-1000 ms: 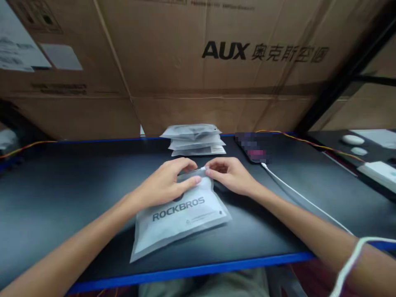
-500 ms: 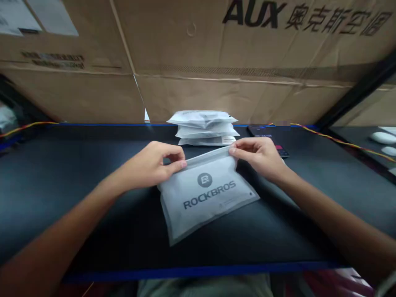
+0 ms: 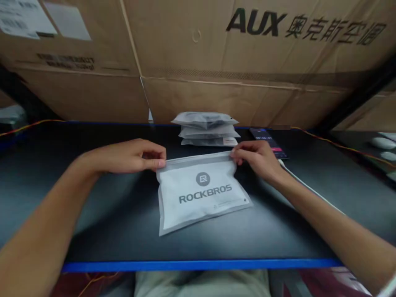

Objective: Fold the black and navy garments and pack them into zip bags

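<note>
A frosted white zip bag [image 3: 204, 198] printed with "ROCKBROS" lies on the black table, something flat and white inside it. My left hand [image 3: 139, 156] pinches the top left corner of its zip edge between thumb and finger. At the top right corner my right hand [image 3: 255, 159] pinches the same edge. The strip is stretched fairly straight between both hands. Just behind the bag stands a stack of similar frosted bags [image 3: 207, 128], lying flat on one another.
A phone [image 3: 267, 140] with a lit screen lies behind my right hand, and a white cable [image 3: 309, 189] runs from it under my forearm. A large cardboard box [image 3: 247, 99] walls off the back. The black table [image 3: 123, 231] ends in a blue front edge.
My left hand has slid left along the zip edge to the bag's corner. My right hand keeps its pinch at the right corner. The view has shifted slightly.
</note>
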A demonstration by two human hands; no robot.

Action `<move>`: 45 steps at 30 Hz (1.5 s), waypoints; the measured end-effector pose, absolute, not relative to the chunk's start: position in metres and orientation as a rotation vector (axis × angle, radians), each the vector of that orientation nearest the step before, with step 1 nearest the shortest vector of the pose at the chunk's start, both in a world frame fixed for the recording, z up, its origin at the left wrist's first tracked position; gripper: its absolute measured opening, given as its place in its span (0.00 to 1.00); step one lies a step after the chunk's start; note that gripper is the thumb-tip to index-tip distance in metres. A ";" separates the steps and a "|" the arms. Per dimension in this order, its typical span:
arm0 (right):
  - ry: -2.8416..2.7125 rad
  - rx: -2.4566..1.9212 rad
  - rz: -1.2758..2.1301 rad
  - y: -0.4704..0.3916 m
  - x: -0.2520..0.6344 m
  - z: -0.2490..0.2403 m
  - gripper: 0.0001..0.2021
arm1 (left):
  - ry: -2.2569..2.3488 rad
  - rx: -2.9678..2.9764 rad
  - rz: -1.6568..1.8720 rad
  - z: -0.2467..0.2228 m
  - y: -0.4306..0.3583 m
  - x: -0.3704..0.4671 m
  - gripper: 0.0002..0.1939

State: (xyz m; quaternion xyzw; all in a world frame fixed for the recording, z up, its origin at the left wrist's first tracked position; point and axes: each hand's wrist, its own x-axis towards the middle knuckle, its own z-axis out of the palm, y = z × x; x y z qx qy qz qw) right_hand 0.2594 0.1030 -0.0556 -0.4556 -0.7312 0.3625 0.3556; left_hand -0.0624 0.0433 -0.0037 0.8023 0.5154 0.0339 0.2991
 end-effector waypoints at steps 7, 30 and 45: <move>-2.289 -0.924 0.287 0.074 0.250 -0.057 0.24 | 1.553 2.398 0.471 -0.037 0.040 -0.022 0.28; -2.739 -0.952 0.323 0.060 0.234 -0.074 0.29 | 1.419 2.528 0.281 -0.070 0.025 0.022 0.47; -1.942 -0.899 0.673 0.086 0.250 -0.057 0.17 | 1.474 2.499 0.669 -0.021 0.008 0.007 0.32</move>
